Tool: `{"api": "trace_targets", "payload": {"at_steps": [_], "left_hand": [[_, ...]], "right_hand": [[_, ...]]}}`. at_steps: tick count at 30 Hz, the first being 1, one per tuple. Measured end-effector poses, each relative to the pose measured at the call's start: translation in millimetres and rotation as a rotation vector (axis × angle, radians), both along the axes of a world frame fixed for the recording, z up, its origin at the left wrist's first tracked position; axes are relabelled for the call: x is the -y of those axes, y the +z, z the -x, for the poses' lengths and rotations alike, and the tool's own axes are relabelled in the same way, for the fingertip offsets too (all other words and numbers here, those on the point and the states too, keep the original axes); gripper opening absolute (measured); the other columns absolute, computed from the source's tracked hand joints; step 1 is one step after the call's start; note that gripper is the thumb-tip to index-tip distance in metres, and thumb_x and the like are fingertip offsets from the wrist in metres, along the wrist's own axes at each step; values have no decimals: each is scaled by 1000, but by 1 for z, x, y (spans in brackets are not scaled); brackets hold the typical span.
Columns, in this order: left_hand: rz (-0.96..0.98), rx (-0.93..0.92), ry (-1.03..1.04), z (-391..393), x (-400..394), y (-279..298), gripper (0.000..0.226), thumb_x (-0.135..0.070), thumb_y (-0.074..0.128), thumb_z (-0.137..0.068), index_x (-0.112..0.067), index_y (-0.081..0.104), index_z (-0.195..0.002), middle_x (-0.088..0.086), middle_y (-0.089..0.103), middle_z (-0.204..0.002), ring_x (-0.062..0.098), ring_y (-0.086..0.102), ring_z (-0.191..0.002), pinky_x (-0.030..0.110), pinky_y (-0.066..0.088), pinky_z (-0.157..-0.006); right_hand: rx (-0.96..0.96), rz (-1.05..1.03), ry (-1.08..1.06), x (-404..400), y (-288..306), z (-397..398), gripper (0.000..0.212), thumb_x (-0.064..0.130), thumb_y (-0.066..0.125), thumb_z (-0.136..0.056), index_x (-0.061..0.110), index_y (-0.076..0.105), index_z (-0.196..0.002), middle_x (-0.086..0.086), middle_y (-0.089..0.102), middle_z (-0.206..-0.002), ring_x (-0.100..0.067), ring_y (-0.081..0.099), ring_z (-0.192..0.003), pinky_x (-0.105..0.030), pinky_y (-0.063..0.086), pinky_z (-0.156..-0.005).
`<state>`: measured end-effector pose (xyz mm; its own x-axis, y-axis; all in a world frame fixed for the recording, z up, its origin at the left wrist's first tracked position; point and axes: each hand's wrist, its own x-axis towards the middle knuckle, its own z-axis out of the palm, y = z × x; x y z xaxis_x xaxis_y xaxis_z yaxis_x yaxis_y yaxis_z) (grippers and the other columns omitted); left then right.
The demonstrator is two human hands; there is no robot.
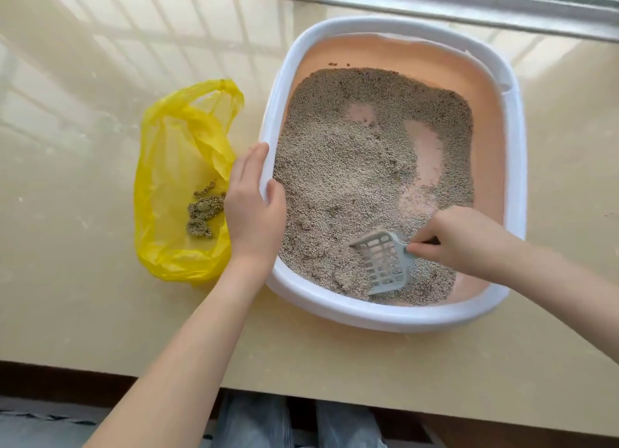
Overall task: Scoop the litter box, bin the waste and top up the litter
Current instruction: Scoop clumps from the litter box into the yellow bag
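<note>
step: scooping | right hand (pixel 459 243) pinches slotted grey plastic scoop (pixel 382 263) in litter | left hand (pixel 254 199) grips white-rimmed pink litter box (pixel 517 166) | next: lift, sift, tip into yellow plastic bag (pixel 167 166)

I saw a glossy, smooth plastic litter box (pixel 516 166) holding coarse, matt litter (pixel 335 179); left of it lay thin, shiny yellow plastic bag (pixel 174 166) on the polished bench (pixel 100 297).

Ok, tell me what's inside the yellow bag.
The yellow bag lies open beside the litter box. Inside it is a clump of scooped litter. The left hand, gripping the box rim, covers the bag's right edge, so anything there is hidden.
</note>
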<state>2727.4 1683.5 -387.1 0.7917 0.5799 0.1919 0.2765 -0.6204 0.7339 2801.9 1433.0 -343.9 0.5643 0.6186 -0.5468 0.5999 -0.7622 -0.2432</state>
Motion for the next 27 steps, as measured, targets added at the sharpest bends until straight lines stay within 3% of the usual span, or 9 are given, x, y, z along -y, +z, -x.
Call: {"api": "trace_targets", "payload": {"at_steps": [4,7,10,14,16,21,27], "left_hand": [[0,-9,-4,0,-1,-1,45,2,51,-83,-2,56,-127,12,56,-128,18,50,-120,6,26,-103],[2,-12,-1,0,-1,-2,45,2,51,-83,-2,56,-127,12,56,-129,18,48,-121,7,25,-104],[2,-7,0,0,-1,-3,45,3,51,-83,-2,56,-127,11,56,-129,17,48,-121,6,25,-104],[8,-7,3,0,-2,-2,45,2,51,-83,-2,56,-127,11,56,-129,16,48,-121,7,25,-104],[13,-8,4,0,-2,-2,45,2,51,-83,-2,56,-127,11,56,-129,16,48,-121,6,24,-104],[15,-5,4,0,-1,-2,45,2,51,-83,-2,57,-127,11,56,-129,16,48,-121,5,23,-104],[13,-14,9,0,0,-2,45,1,51,-83,-3,56,-128,11,55,-130,16,48,-121,6,24,-104]], "right_hand": [[17,-130,-252,-21,-15,39,38,34,57,-92,7,69,-69,-1,38,-44,-13,28,-42,-24,27,-45],[-93,-243,-523,-37,-23,57,38,30,62,-90,1,69,-67,0,34,-43,-12,23,-40,-23,25,-43],[-220,-358,-790,-41,-14,50,35,26,65,-88,-2,70,-68,-3,41,-47,-10,24,-39,-17,22,-38],[147,-160,-488,-26,17,32,40,30,57,-91,9,59,-57,0,37,-40,-17,34,-43,-27,27,-42],[241,-53,-400,-16,28,18,37,29,56,-89,11,63,-58,-2,41,-42,-22,41,-48,-28,29,-45],[310,121,-370,5,28,-8,41,17,59,-82,9,39,-47,-8,36,-43,-28,36,-46,-28,24,-42],[172,21,-381,-7,12,-4,49,16,62,-82,14,31,-44,-2,23,-41,-20,23,-42,-28,21,-43]]}}
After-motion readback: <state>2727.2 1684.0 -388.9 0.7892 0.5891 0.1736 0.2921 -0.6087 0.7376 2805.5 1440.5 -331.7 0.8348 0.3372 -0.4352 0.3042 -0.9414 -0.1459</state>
